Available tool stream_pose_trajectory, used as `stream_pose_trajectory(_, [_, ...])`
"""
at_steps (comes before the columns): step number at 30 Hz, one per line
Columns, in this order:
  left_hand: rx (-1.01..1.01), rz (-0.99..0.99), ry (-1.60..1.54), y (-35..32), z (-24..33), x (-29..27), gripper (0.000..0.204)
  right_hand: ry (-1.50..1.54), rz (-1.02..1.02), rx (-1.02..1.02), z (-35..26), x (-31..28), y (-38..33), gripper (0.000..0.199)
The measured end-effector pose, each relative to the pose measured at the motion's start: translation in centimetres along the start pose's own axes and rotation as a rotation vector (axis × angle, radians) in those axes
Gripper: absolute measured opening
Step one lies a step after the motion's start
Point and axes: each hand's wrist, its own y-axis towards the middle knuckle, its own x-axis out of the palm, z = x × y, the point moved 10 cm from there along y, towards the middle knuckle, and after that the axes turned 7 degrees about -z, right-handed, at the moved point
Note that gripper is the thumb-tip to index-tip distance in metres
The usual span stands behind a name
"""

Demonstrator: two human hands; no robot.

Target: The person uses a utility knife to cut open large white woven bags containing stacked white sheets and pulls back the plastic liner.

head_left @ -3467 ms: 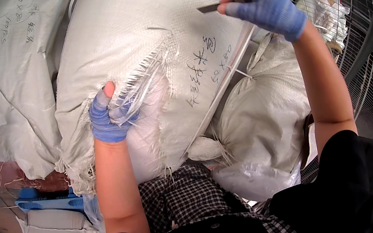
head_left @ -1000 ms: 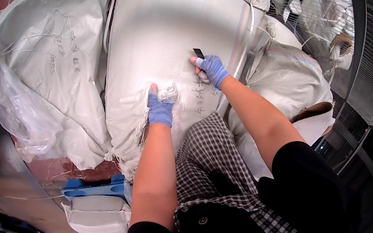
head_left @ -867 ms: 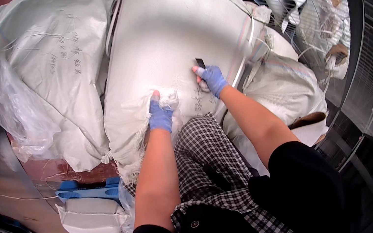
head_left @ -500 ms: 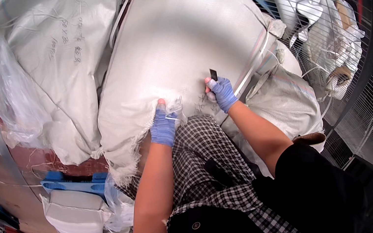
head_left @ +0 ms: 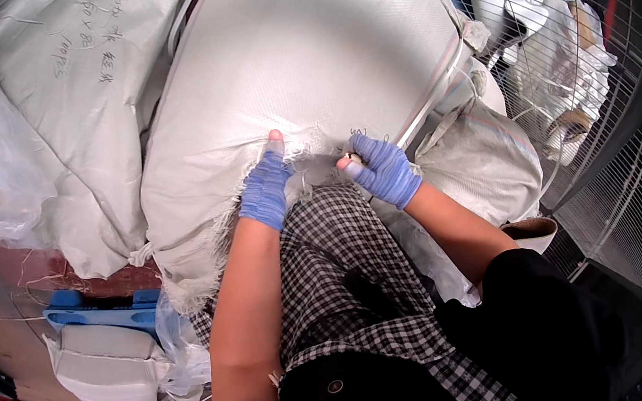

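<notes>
White woven sack (head_left: 295,50) lay lengthwise toward far, its near frayed edge (head_left: 312,151) grasped by the left hand (head_left: 267,187), while the right hand (head_left: 387,172) curled at right, its hold unclear.

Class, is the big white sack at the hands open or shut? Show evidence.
Open at its near end: the sack has a ragged, frayed edge beside the left hand.
</notes>
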Motion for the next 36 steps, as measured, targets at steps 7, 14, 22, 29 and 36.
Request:
stream_pose_trajectory(7, [0.051, -0.297, 0.151, 3.7, -0.6, -4.2, 0.071, -0.462, -0.061, -0.087, -3.6, 0.7, 0.8, 0.042])
stream_pose_trajectory(14, [-0.003, -0.334, 0.132, 4.9, -1.4, -5.7, 0.068, -0.601, -0.084, -0.025, -4.6, 1.0, 2.1, 0.041])
stream_pose_trajectory(22, [0.062, -0.237, -0.143, 2.6, -0.1, -4.3, 0.042, -0.465, -0.051, 0.226, -2.7, -4.6, 2.0, 0.039])
stream_pose_trajectory(29, [0.004, -0.27, 0.018, 2.0, 0.6, -3.4, 0.043, -0.576, -0.39, 0.179, -5.4, 0.4, 2.0, 0.041])
stream_pose_trajectory(36, [0.039, -0.303, -0.077, 1.7, 0.9, -3.3, 0.035, -0.493, 0.114, 0.203, -1.8, -7.4, 2.6, 0.044])
